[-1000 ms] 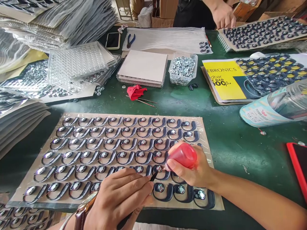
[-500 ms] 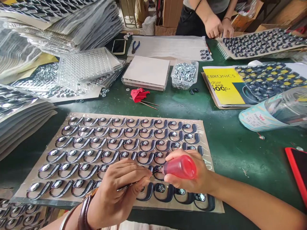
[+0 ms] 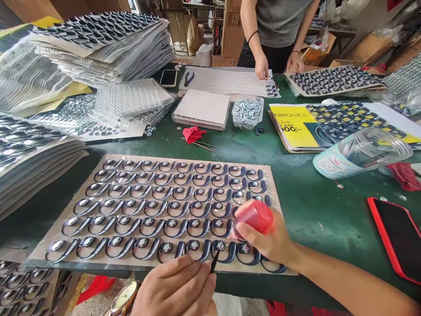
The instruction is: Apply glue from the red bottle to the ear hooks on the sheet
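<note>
In the head view, the left hand is closed around a thin black tool, and its fingertips pinch it close to the pointed end. The tip of this tool is at the round part of an ear hook, the seventh from the left in the nearest row; I cannot tell if it touches. The right hand is wrapped around a red bottle, with the thumb along its near side, and the nozzle points down and to the left, just behind the same ear hook. How strongly this hand presses, I cannot tell. The ear hook lies on a brown card, which carries six rows of such pieces and rests on the green table. Behind the card are a red cloth with two thin sticks, and a clear tub full of metal discs. On the right, a jar lies on its side, and nearer there is a phone in a red case. Across the table stands another person, one hand lowered over white sheets.
</note>
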Action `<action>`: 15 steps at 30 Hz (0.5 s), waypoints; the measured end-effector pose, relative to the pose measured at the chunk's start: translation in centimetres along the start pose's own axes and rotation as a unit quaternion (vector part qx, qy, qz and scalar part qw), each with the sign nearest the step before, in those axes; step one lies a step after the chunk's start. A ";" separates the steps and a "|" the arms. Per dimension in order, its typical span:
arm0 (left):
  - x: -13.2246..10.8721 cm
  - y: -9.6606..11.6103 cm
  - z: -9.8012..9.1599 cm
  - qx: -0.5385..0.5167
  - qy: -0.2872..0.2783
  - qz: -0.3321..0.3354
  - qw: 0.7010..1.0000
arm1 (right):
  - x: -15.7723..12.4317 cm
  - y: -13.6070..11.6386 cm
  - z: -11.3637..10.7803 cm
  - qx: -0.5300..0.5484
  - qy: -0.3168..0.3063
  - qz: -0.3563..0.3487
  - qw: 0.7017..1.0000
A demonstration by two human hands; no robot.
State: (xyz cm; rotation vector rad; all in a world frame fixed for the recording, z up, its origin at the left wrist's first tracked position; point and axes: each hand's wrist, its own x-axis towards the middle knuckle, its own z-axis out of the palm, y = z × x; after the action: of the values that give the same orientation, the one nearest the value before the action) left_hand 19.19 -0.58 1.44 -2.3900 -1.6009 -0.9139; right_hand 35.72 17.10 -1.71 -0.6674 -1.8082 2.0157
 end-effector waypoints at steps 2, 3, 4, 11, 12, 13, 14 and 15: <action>0.0 0.3 0.3 0.010 -0.002 0.007 1.000 | -0.3 0.7 0.4 -0.012 -0.002 -0.007 1.000; 0.0 0.4 0.4 0.020 0.002 0.007 1.000 | -0.4 0.8 0.5 -0.022 -0.007 -0.009 1.000; 0.0 0.6 0.6 0.032 0.003 0.005 0.999 | -0.4 0.8 0.5 -0.034 -0.011 -0.011 0.999; -0.6 1.5 1.1 0.092 -0.013 -0.015 0.996 | 0.0 -0.1 0.8 -0.117 -0.008 -0.066 0.991; -0.7 1.5 1.1 0.090 -0.013 -0.013 0.996 | 0.0 -0.1 0.9 -0.123 -0.008 -0.076 0.989; -0.7 1.5 1.0 0.088 -0.016 -0.012 0.996 | 0.1 -0.1 0.9 -0.129 -0.009 -0.088 0.988; -0.7 1.5 1.0 0.088 -0.019 -0.012 0.996 | 0.1 -0.1 0.9 -0.134 -0.010 -0.101 0.986; -0.7 1.5 1.0 0.089 -0.024 -0.012 0.996 | 0.1 -0.1 1.0 -0.140 -0.008 -0.111 0.984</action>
State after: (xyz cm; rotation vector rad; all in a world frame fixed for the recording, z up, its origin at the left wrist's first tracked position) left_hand 20.69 -1.33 0.61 -2.2922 -1.6557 -0.6916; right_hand 35.09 16.37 -1.57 -0.4974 -2.0952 1.6468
